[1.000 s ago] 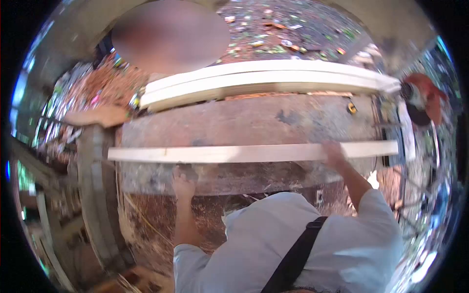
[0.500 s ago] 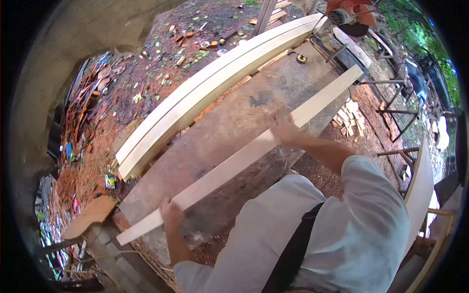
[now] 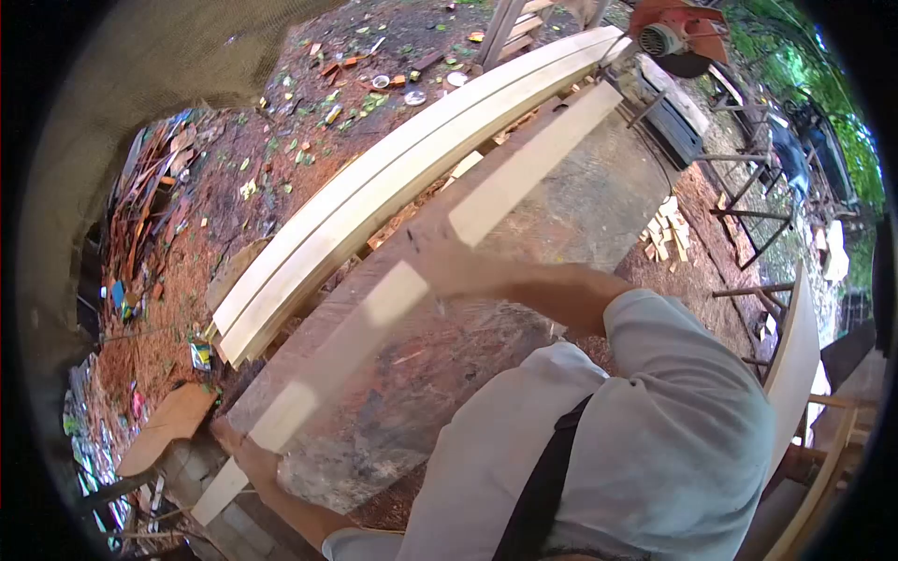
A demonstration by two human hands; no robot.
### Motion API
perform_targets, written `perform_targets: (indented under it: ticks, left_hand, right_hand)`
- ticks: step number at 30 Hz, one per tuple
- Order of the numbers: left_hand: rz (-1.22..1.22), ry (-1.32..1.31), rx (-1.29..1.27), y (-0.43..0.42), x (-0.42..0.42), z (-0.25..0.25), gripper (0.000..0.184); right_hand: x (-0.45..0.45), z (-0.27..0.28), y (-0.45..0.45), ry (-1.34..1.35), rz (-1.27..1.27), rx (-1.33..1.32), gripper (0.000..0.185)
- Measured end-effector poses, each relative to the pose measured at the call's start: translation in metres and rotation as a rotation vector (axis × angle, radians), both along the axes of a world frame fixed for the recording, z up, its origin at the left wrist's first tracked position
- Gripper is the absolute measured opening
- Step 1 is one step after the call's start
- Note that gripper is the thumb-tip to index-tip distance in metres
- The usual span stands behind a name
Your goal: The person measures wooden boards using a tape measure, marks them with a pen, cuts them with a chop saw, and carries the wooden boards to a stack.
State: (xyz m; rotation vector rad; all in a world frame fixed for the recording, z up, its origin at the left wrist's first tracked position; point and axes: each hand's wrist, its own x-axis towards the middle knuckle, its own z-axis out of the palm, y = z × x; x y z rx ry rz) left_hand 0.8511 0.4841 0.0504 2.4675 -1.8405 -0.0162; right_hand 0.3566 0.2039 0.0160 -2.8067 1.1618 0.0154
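Observation:
One long pale board [image 3: 351, 332] lies diagonally over the worn tabletop [image 3: 412, 383], its lower end jutting past the table's left edge. Near that end, my left hand [image 3: 248, 453] is wrapped across the board. Around its middle, my right hand [image 3: 438, 260] grips the same board from above, somewhat blurred by motion. Beyond it and roughly parallel, a stack of long pale boards [image 3: 393, 178] runs along the far side of the table.
A red power saw [image 3: 675, 35] stands at the top right beside a dark metal rail [image 3: 669, 131]. Small wood offcuts [image 3: 666, 232] lie on the ground right of the table. A brown wooden piece [image 3: 168, 430] is at the lower left. Metal trestles stand at the right.
The board and both my hands have moved toward the far stack and to the left. The board's upper end has come away from the metal rail. Earlier, the view also turned.

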Motion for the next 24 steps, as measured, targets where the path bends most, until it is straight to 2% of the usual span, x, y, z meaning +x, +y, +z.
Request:
perform_targets:
  ticks: [2, 3, 5, 7, 9, 10, 12, 13, 14, 15, 16, 18, 19, 24]
  left_hand:
    - [-0.076, 0.02, 0.063, -0.033, -0.017, 0.01, 0.057]
    - [-0.115, 0.104, 0.092, -0.052, -0.024, 0.012, 0.063]
    - [0.023, -0.005, -0.017, -0.082, -0.033, -0.016, 0.071]
    - [-0.137, 0.018, -0.07, -0.134, -0.056, -0.022, 0.074]
    - [-0.065, 0.18, 0.077, -0.194, -0.102, -0.01, 0.073]
    - [-0.091, 0.212, 0.069, -0.219, -0.11, -0.022, 0.071]
    - [-0.183, 0.178, 0.017, -0.27, -0.137, -0.046, 0.066]
    - [-0.243, 0.115, -0.025, -0.295, -0.155, -0.052, 0.064]
    - [-0.323, 0.204, -0.053, -0.319, -0.16, -0.061, 0.064]
    - [-0.389, 0.293, -0.087, -0.339, -0.165, -0.068, 0.063]
    - [-0.412, 0.264, -0.12, -0.36, -0.175, -0.073, 0.062]
    - [-0.402, 0.255, -0.101, -0.399, -0.199, -0.078, 0.063]
    - [-0.382, 0.283, -0.05, -0.419, -0.209, -0.081, 0.065]
    - [-0.5, 0.303, -0.133, -0.495, -0.249, -0.088, 0.061]
  right_hand:
    - [-0.004, 0.028, -0.053, 0.247, 0.002, 0.17, 0.081]
    - [-0.012, 0.014, -0.078, 0.204, -0.007, 0.106, 0.076]
    - [-0.039, -0.006, -0.126, 0.132, -0.048, 0.025, 0.066]
    - [-0.071, -0.009, -0.173, 0.106, -0.087, 0.014, 0.061]
    - [-0.101, -0.005, -0.212, 0.122, -0.182, 0.025, 0.055]
    - [-0.118, -0.02, -0.224, 0.116, -0.19, 0.024, 0.055]
    - [-0.152, -0.063, -0.243, -0.273, -0.46, -0.152, 0.053]
    - [-0.162, -0.064, -0.233, -0.393, -0.485, -0.125, 0.055]
    - [-0.169, -0.065, -0.212, -0.509, -0.503, -0.097, 0.057]
    - [-0.174, -0.082, -0.194, -0.468, -0.572, -0.092, 0.06]
    - [-0.175, -0.111, -0.177, -0.428, -0.627, -0.086, 0.063]
    - [-0.18, -0.159, -0.127, -0.342, -0.602, -0.066, 0.058]
    - [-0.179, -0.169, -0.106, -0.404, -0.595, -0.093, 0.052]
    - [-0.182, -0.17, -0.103, -0.519, -0.691, -0.093, 0.037]
